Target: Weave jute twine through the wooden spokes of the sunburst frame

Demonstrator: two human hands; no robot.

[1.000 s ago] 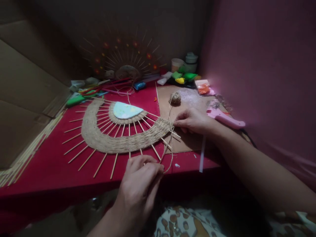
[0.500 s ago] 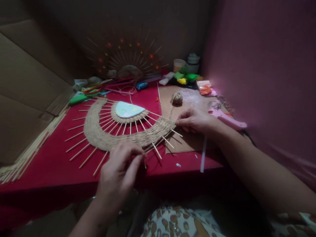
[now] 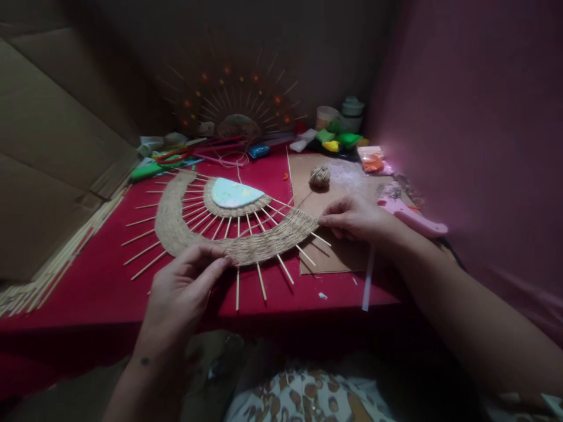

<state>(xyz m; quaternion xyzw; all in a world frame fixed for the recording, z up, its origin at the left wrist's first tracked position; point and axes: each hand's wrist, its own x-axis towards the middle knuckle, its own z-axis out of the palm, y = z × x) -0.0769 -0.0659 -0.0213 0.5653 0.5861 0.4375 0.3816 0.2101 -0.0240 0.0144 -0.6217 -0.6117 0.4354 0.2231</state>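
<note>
A half-round woven fan (image 3: 171, 214) of twine and thin sticks lies on the red cloth, with a pale blue half-disc (image 3: 235, 193) at its centre. My left hand (image 3: 187, 281) is closed at the band's outer front edge, thumb and forefinger pinching the twine (image 3: 255, 227). That strand slants from the twine ball (image 3: 319, 177) across the sticks to these fingers. At the band's right end, my right hand (image 3: 356, 218) pinches its corner between thumb and fingers. Several bare stick ends stick out beyond the band between the two hands.
A cardboard sheet (image 3: 316, 258) lies under the ball, near a pink glue gun (image 3: 413, 221). Behind stand colourful clay packets (image 3: 347, 140), a cup (image 3: 326, 117) and a finished-looking stick fan (image 3: 237, 94). Loose sticks (image 3: 65, 252) line the left side; red-handled scissors (image 3: 171, 158) lie at back left.
My left hand has shifted left along the band's outer edge. The twine, which hung from the ball to the band's right end, now slants across to my left fingers. My right hand keeps its pinch.
</note>
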